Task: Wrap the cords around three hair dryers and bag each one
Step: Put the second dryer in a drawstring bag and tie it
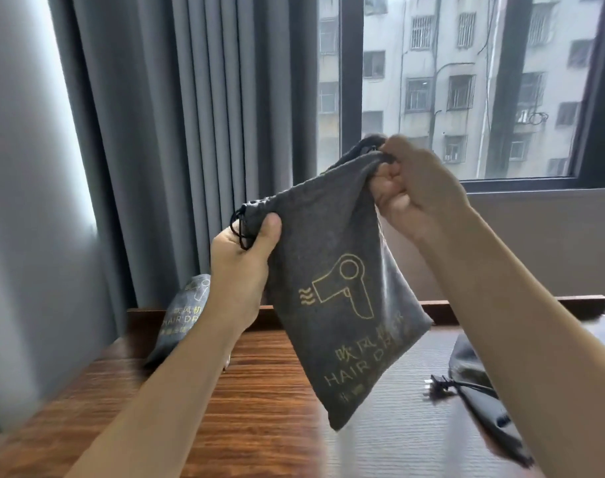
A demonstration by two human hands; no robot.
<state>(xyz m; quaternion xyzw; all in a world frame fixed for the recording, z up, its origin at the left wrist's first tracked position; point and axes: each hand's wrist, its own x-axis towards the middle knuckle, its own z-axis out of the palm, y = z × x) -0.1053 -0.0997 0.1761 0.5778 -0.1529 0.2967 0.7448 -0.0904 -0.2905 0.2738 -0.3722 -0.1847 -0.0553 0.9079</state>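
Grey curtains [176, 132] and a window [466, 84] fill the upper frame; a wooden table [259, 391] spans the lower half.

The bag [335, 294], grey with a printed dryer emblem, hangs at frame centre above the table. It looks flat and apparently empty. The left hand [240, 263] pinches the mouth corner at centre left, with the drawstring [239, 229] looped beside the thumb. The right hand [418, 188] grasps the opposite corner, higher, at upper centre right, fingers clenched on the gathered hem.

A second bag [183, 315], bulging and probably filled, lies at the table's far left edge. At lower right, a plug [437, 386] and a dark item [480, 384] rest on the table; the right forearm hides most of this item, so whether it is a dryer or a bag cannot be told.

Step in hand, by judgement: open the bag mouth.

- Draw the two corners apart to slacken the drawstring channel.
- Work the fingers inside the hem and spread the mouth fully.
- Keep the drawstring clear of the opening.
- Confirm the cord is wound before loading the next dryer.
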